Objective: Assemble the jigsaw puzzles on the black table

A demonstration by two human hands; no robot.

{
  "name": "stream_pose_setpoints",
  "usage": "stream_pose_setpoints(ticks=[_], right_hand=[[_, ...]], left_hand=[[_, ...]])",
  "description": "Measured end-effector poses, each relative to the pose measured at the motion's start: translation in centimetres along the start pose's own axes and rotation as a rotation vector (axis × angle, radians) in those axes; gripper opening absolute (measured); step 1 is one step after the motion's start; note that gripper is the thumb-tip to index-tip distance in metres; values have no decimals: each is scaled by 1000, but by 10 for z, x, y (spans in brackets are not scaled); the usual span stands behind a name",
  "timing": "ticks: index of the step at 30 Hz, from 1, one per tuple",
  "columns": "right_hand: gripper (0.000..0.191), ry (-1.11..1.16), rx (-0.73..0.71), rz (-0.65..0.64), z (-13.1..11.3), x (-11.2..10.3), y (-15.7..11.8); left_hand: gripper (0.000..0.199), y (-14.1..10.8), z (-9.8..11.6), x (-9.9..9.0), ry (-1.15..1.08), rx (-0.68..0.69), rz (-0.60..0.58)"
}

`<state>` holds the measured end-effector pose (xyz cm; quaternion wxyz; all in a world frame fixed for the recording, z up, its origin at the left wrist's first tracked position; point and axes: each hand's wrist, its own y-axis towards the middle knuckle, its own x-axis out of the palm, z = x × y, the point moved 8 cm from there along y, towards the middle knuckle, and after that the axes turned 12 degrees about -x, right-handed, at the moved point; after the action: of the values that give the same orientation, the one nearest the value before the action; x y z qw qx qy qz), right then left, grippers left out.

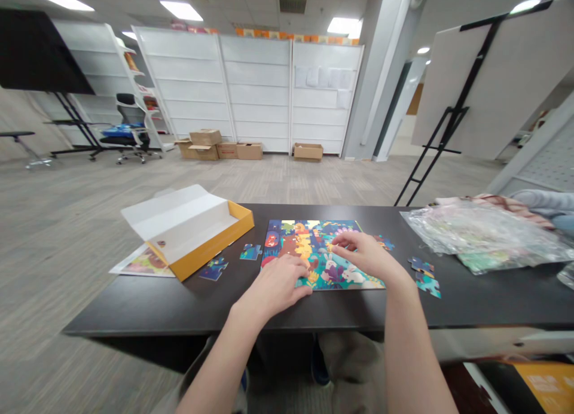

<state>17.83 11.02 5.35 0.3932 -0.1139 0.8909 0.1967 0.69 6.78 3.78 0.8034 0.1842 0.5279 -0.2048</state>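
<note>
A colourful jigsaw puzzle (pixel 334 274) with rabbits and other animals lies on the black table, mostly filled in. Across its lower left part rests my left hand (pixel 282 280), fingers stretched out and palm down. My right hand (pixel 365 253) is over the right half, with thumb and fingertips drawn close together near the puzzle surface; whatever is between them is too small to make out. Loose puzzle pieces (pixel 251 252) lie left of the puzzle, others (pixel 428 283) lie to the right, and a few (pixel 385 242) sit partly behind my right hand.
An open yellow box (pixel 210 246) with a white lid stands at the table's left, over a printed sheet (pixel 146 264). Clear plastic bags (pixel 488 231) and folded cloth (pixel 547 204) lie at the right. The black table's front edge (pixel 179 331) runs before my lap.
</note>
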Motion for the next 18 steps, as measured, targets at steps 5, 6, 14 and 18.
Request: stream_pose_setpoints(ticks=[5,6,14,18], right_hand=[[26,-98,77,15,25,-28,-23],[25,-143,119,30,36,-42,-32],[27,-557,512,19,131,-136,-129],[23,-580,521,-77,145,-122,-141]], left_hand=[[14,3,-2,2,9,-2,3],[15,3,-2,3,16,1,6],[16,2,0,2,11,16,27],[16,4,-2,3,-21,16,27]])
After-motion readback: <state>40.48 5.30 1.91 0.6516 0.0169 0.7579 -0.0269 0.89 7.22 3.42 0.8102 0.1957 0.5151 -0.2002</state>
